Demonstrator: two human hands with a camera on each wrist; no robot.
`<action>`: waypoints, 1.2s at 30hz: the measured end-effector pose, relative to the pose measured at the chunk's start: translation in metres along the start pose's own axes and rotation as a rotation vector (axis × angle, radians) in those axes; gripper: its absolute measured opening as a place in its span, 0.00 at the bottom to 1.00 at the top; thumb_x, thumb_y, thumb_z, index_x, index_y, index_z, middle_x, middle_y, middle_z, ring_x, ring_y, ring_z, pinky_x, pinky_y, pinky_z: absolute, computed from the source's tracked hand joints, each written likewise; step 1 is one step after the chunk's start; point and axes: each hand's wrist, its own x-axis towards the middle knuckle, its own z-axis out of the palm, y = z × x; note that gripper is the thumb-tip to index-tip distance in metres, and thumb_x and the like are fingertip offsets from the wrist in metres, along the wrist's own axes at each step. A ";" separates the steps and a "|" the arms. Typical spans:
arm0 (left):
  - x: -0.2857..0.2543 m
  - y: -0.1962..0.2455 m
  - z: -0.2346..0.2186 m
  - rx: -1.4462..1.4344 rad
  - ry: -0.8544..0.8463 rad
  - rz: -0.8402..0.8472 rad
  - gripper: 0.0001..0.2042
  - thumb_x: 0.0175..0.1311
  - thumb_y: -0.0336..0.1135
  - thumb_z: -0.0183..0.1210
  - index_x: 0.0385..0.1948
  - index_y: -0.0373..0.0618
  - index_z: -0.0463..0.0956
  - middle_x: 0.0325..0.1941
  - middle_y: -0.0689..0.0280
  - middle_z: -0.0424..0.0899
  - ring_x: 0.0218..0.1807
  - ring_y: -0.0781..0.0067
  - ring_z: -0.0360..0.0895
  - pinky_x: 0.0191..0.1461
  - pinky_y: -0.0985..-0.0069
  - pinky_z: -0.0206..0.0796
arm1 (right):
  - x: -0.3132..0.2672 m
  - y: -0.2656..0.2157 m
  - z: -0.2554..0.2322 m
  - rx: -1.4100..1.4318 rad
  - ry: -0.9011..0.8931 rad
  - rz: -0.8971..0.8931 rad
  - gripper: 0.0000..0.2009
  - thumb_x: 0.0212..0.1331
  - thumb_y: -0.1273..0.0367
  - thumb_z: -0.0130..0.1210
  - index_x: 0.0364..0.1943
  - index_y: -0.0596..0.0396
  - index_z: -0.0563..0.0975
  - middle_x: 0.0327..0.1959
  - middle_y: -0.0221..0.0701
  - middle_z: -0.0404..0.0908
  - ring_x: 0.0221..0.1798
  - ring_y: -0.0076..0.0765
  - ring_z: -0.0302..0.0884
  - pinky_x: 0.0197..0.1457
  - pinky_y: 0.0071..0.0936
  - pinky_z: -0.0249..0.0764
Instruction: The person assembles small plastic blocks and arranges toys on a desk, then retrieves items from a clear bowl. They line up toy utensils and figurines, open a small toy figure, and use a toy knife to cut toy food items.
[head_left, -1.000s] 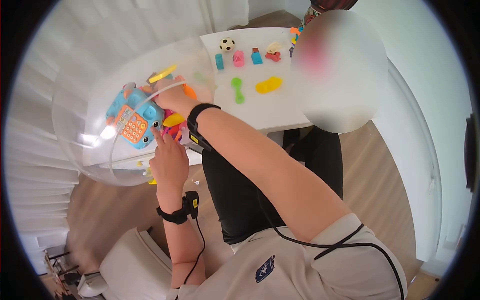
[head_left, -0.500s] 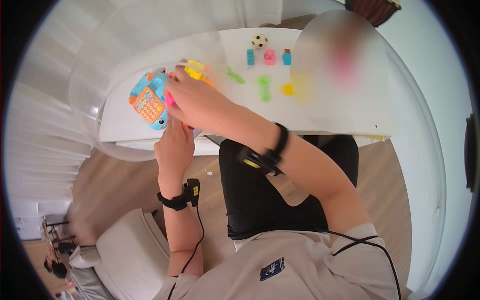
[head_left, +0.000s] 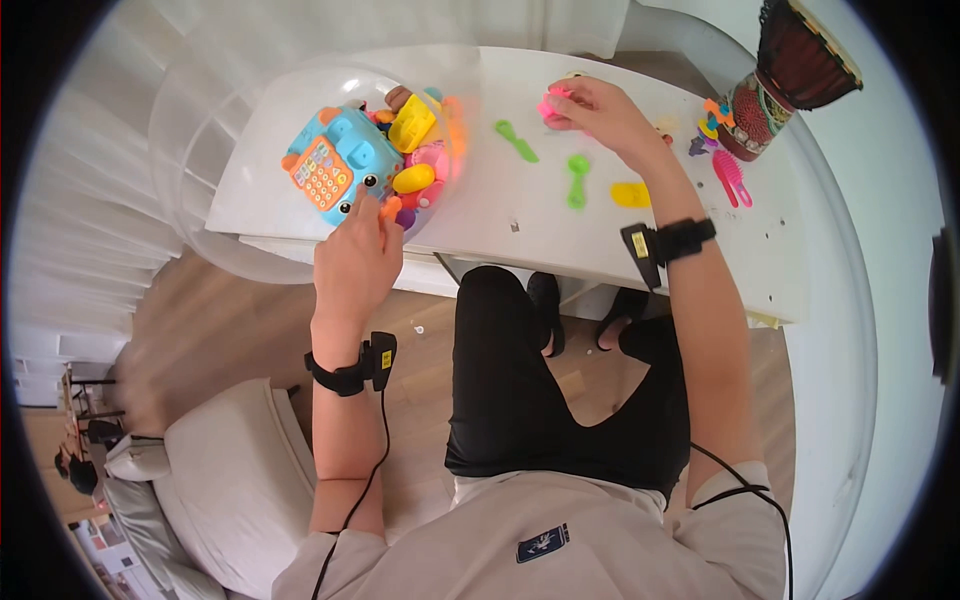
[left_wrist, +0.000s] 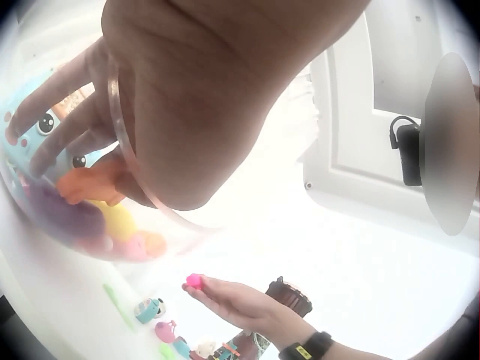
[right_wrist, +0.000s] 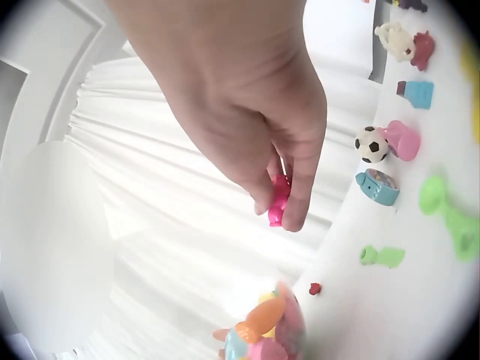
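Between my right thumb and fingers, a small pink toy [right_wrist: 278,201] is pinched; its exact kind is unclear. That right hand [head_left: 605,112] is over the far side of the white table. My left hand [head_left: 358,262] reaches over the rim of a large clear bowl [head_left: 200,225], index finger extended against the blue toy telephone [head_left: 372,150] beside its eyes. In the left wrist view, its fingers lie fairly straight and the thumb is right at an orange toy piece [left_wrist: 82,185]. A yellow toy [head_left: 414,179] and other colourful toys crowd the bowl beside the telephone.
On the table [head_left: 520,225] lie two green toys, a spoon-like one [head_left: 516,141] and another [head_left: 577,181], plus a yellow piece [head_left: 630,194]. A pink hairbrush [head_left: 733,180] and a drum [head_left: 775,85] stand farther right. The right wrist view shows a soccer ball [right_wrist: 371,145] and small toys.
My right hand has left the clear bowl with the pink toy and moved right over the table. My left hand stays at the telephone. The head view has turned to the right.
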 end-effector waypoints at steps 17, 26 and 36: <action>-0.006 -0.014 -0.005 0.004 0.021 -0.014 0.25 0.64 0.35 0.59 0.64 0.39 0.77 0.34 0.58 0.87 0.36 0.54 0.85 0.37 0.63 0.75 | 0.098 0.059 0.047 -1.536 0.140 -0.097 0.24 0.56 0.49 0.70 0.48 0.50 0.83 0.44 0.36 0.89 0.54 0.43 0.84 0.53 0.48 0.75; -0.006 -0.013 -0.007 -0.009 0.012 -0.026 0.24 0.66 0.34 0.58 0.65 0.41 0.77 0.34 0.58 0.87 0.35 0.54 0.84 0.37 0.62 0.74 | 0.037 0.002 -0.013 -0.966 0.509 -0.437 0.20 0.64 0.54 0.66 0.48 0.55 0.83 0.44 0.35 0.88 0.47 0.39 0.85 0.51 0.38 0.78; -0.005 -0.009 -0.008 0.011 -0.050 0.082 0.08 0.70 0.33 0.58 0.42 0.38 0.76 0.67 0.52 0.80 0.58 0.48 0.81 0.49 0.55 0.76 | -0.092 -0.102 0.140 -0.896 0.025 -1.084 0.07 0.53 0.70 0.65 0.35 0.51 0.80 0.40 0.27 0.84 0.53 0.34 0.81 0.74 0.43 0.70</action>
